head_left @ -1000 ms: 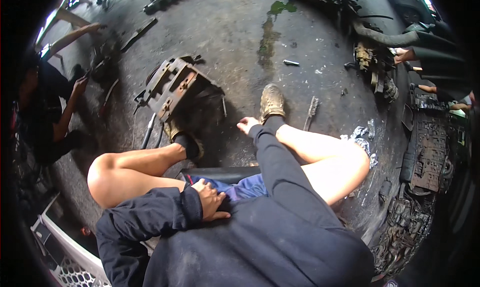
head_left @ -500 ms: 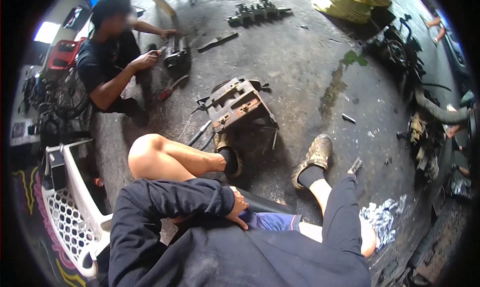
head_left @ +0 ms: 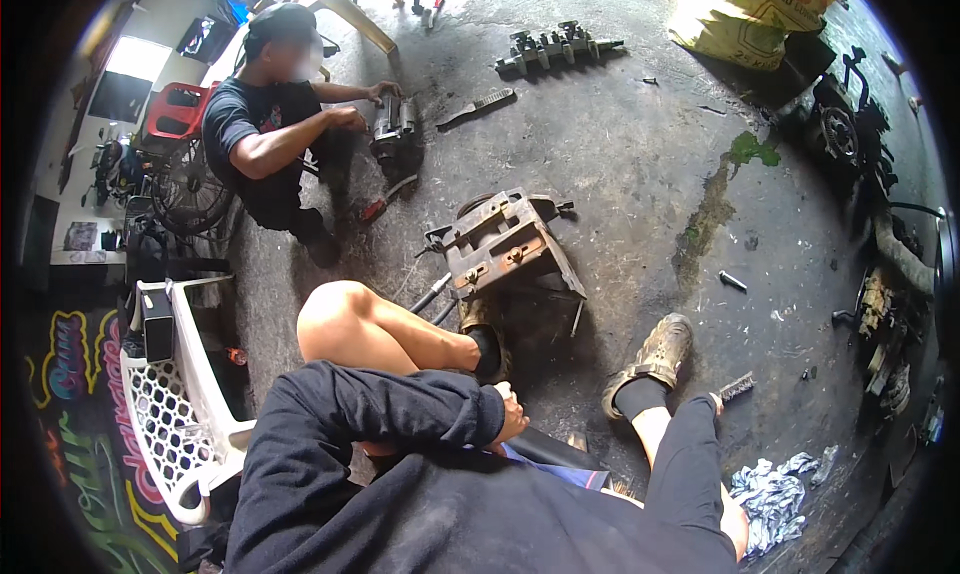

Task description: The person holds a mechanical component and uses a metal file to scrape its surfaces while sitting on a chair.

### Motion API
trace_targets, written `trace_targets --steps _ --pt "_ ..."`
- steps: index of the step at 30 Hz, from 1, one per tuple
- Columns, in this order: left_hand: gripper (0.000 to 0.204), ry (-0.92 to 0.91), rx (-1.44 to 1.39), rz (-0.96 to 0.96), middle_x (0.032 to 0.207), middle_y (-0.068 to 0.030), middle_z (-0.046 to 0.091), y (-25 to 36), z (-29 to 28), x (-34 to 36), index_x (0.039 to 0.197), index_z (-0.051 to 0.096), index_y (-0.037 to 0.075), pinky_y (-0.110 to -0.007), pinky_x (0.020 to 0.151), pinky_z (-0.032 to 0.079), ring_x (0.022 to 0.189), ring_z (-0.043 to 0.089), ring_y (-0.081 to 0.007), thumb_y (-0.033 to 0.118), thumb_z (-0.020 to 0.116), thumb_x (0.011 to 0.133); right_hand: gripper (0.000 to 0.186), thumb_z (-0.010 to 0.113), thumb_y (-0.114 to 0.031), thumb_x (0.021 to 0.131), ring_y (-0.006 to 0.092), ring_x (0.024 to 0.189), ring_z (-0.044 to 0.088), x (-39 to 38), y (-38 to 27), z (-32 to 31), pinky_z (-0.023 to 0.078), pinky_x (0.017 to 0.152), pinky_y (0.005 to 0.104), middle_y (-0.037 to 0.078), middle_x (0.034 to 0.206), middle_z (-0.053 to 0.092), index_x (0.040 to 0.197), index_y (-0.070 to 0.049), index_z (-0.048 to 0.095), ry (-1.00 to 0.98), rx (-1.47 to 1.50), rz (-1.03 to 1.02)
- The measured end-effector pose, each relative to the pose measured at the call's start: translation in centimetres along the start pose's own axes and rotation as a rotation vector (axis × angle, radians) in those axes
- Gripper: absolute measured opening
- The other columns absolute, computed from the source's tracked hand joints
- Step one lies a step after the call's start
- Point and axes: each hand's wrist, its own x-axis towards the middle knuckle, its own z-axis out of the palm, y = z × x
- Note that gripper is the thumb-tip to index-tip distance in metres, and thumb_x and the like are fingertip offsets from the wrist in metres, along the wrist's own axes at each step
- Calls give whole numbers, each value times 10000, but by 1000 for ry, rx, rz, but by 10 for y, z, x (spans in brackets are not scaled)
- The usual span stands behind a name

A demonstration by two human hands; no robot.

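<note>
My left hand is held over my lap with its fingers curled in; whatever lies inside them is hidden. Beside it, a dark smooth part shows between my legs. My right hand is mostly covered by its black sleeve. A wire brush sticks out of it, bristles showing, beyond my right knee. Between my feet and the co-worker stands a worn metal bracket assembly with rusty bolts, close to my left shoe. A crumpled patterned rag lies by my right leg.
At the far left a co-worker squats over a metal cylindrical part. A red-handled tool, a flat brush, a shaft assembly and a bolt lie about. A white plastic chair stands left; engine parts sit right.
My view has shifted, so the scene sits farther right and lower. My left hand has lifted off my shorts and curled. The brush now points outward to the right. The co-worker's near hand has moved onto the cylindrical part.
</note>
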Motion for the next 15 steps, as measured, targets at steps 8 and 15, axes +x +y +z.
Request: trace_targets --steps 8,15 --pt "512 539 -474 706 1108 -194 626 33 -89 -77 1266 492 18 -424 928 460 1067 597 -334 243 635 830 333 571 -374 920 206 543 527 -58 -75 -6 445 488 370 61 682 548 996 -50 582 -42 601 -225" --pt "168 1447 -339 951 838 -2 554 19 -141 -237 1031 580 101 -341 775 425 771 588 -164 228 579 921 380 594 -390 927 338 600 593 -343 -160 58 460 586 442 159 684 622 905 -12 618 -185 384 -1224"
